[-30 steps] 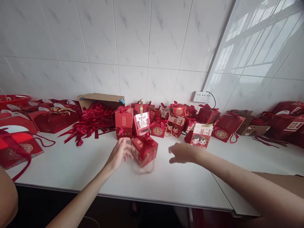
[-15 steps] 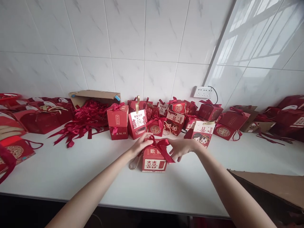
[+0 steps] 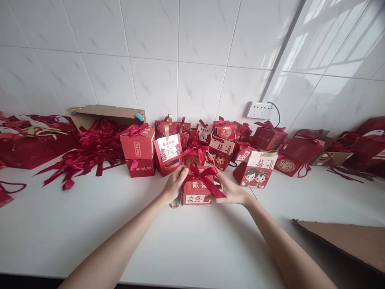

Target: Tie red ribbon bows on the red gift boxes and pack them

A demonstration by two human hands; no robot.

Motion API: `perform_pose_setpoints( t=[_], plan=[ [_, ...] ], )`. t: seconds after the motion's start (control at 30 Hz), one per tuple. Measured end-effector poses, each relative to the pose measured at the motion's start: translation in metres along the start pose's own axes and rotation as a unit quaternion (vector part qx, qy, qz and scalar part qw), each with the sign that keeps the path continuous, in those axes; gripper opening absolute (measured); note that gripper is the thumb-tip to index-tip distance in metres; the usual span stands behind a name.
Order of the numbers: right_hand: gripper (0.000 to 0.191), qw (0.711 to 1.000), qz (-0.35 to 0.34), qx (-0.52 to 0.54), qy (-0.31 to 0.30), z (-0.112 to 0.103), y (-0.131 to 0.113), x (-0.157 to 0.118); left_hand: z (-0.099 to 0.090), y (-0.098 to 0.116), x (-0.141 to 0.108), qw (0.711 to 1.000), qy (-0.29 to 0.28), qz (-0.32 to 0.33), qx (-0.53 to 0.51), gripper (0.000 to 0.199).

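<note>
A red gift box (image 3: 192, 185) with white and gold print stands on the white table between my two hands. On its top sits a dark red ribbon bow (image 3: 203, 173), one tail hanging down the front right. My left hand (image 3: 175, 184) presses against the left side of the box, thumb up near the lid. On the opposite side my right hand (image 3: 230, 189) grips the box, its fingertips partly behind the ribbon tail. A twisted cord handle (image 3: 176, 200) droops beside the box at the lower left.
Several red gift boxes stand close behind, among them one with a cartoon couple (image 3: 257, 172) and a stacked pair (image 3: 137, 148). Left of these, red ribbons (image 3: 96, 140) spill from a cardboard box (image 3: 104, 110). A socket strip (image 3: 259, 110) is near the wall; a cardboard flap (image 3: 345, 239) juts in at right.
Both hands have come down from the bow area onto the sides of the gift box. The box now stands farther back, closer to the row behind it. The camera view has shifted.
</note>
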State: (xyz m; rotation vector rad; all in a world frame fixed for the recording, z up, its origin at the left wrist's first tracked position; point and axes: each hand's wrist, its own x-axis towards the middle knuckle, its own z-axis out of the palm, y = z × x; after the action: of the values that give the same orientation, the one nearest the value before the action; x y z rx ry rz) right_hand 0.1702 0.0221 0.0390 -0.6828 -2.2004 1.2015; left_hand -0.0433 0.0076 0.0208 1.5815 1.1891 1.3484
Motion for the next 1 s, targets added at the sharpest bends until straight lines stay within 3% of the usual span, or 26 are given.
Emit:
perform_pose_setpoints(
  t=[0.17, 0.3, 0.57, 0.8, 1.0],
  plan=[
    [0.094, 0.985, -0.077, -0.094, 0.118, 0.008, 0.005, 0.002, -0.006, 0.000, -0.003, 0.992, 0.018, 0.102, 0.075, 0.042],
    [0.095, 0.986, -0.094, -0.093, 0.104, 0.011, 0.022, 0.004, -0.008, -0.004, -0.002, 0.993, -0.029, 0.086, 0.069, 0.047],
    [0.094, 0.959, -0.130, -0.193, 0.160, 0.009, 0.030, 0.004, -0.010, -0.003, -0.001, 0.988, -0.104, 0.109, 0.046, 0.074],
    [0.093, 0.953, -0.141, -0.214, 0.164, 0.011, 0.031, 0.006, -0.008, -0.004, -0.002, 0.988, -0.112, 0.105, 0.028, 0.084],
    [0.094, 0.955, -0.136, -0.211, 0.158, 0.013, 0.025, 0.005, -0.007, -0.003, -0.005, 0.989, -0.106, 0.105, 0.025, 0.081]
  ],
)
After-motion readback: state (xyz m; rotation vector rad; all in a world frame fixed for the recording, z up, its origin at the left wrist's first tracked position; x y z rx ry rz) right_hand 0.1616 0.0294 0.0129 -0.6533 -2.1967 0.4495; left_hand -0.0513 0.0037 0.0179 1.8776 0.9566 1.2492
